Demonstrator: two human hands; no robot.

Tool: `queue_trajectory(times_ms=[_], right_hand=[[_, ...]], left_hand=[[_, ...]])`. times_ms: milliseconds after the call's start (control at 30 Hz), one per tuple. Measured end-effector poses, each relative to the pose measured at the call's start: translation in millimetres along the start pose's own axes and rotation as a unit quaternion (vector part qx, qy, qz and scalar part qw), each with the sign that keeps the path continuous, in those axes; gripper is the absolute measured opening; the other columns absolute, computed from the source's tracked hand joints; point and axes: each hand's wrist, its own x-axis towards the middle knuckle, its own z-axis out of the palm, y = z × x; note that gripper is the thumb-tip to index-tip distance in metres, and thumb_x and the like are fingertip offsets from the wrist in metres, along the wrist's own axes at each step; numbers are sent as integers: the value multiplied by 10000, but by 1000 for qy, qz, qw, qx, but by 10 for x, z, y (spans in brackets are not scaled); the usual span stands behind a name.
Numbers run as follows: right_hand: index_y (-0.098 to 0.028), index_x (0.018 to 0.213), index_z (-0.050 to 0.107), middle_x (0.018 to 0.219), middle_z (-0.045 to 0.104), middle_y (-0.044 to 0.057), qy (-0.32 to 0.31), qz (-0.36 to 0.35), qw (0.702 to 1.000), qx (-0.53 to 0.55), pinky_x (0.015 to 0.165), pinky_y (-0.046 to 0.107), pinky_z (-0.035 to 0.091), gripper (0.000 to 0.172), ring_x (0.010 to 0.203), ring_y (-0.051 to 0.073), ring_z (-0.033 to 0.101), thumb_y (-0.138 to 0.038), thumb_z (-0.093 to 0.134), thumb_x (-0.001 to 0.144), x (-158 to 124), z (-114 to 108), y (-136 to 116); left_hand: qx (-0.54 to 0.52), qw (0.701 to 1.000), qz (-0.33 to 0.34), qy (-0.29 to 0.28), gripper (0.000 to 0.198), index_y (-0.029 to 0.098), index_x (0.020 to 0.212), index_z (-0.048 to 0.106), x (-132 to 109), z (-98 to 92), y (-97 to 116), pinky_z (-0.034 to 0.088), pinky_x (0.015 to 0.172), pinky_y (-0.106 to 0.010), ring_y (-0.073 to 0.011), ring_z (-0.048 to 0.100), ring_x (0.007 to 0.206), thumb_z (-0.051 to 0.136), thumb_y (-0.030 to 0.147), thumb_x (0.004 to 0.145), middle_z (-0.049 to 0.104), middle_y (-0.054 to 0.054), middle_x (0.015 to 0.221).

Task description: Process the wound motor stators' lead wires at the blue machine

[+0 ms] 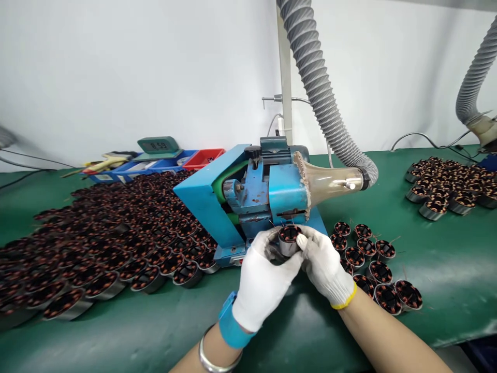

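- Wound stator [289,242] is sitting between the left hand [266,280] and the right hand [324,261], just near of the blue machine [287,187], above the table [155,331].
- Good handling is probably calling for a steady, level hold, fingertips keeping clear of the slot [292,213].
- Both hands' fingers are gripping the stator, left ones curling around its left side, right ones pinching its right; both forearms are slanting inward from the near edge.

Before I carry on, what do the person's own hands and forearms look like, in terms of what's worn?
The left hand wears a white glove, with a bright blue band around the wrist and a silver-coloured bangle behind it. The right hand wears a white glove whose ribbed cuff ends in a yellow edge. No sleeves show.
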Motion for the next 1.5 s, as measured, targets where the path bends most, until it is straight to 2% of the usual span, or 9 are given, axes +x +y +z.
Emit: queue_trajectory(times_ms=[100,400,667,900,1067,1200,1267,1367,1500], right_hand=[[-167,1012,665,630,613,17,27,5,999,-39,478,251,445,444,506,138,515,-563,614,817,67,8,12],[-208,911,655,523,518,-5,67,9,996,-65,480,281,443,453,471,156,492,-638,528,842,107,64,6],[-220,853,616,657,612,32,41,-7,999,34,556,308,491,344,599,190,579,-560,585,814,108,143,-93],[-210,1025,617,964,692,76,49,-32,998,34,738,332,557,330,842,223,662,-466,640,818,-27,57,-1],[-224,1145,596,1064,663,63,-38,-96,987,-122,845,329,542,378,963,224,647,-275,671,778,-306,73,53],[-243,1153,601,1106,618,61,-124,-145,950,-248,884,335,514,430,1011,234,611,-252,688,732,-437,131,41],[-249,1180,584,1111,609,67,-171,-157,930,-285,880,338,516,479,1001,241,612,-313,709,722,-473,127,45],[-267,1217,553,1104,616,66,-204,-178,898,-347,858,307,530,469,957,221,637,-373,679,778,-489,86,76],[-265,1189,571,1112,638,76,-217,-207,861,-411,811,258,563,401,949,218,670,-392,654,818,-448,-5,178]], left_hand=[[-8,1000,-2,19,490,159,1036,572,65,14,9,566,816,-374,-240,698,883,785,345,637,720,-95,973],[39,998,37,23,457,154,1001,606,194,14,55,556,811,-356,-229,690,881,790,359,636,722,-86,964],[72,996,50,21,446,156,1021,618,226,1,74,553,800,-354,-232,689,881,780,327,642,720,-94,980],[75,992,100,-2,394,170,1031,605,111,-35,40,535,845,-367,-232,666,933,730,221,661,687,-90,1023],[16,994,100,-38,404,200,1038,564,-228,-280,8,510,850,-354,-224,640,934,716,177,665,654,-66,1008],[-133,989,9,-61,441,196,1016,584,-485,-560,-31,497,783,-315,-199,624,841,757,161,611,655,-32,889],[-267,959,-69,-62,460,176,1009,613,-596,-741,-115,487,718,-293,-178,609,766,763,175,574,659,-30,849],[-480,861,-165,-35,461,132,1007,656,-739,-1061,-253,478,649,-301,-161,588,674,701,260,567,684,-75,916],[-617,765,-187,12,476,71,990,673,-868,-1452,-282,475,630,-285,-135,557,615,610,279,567,675,-121,891]])
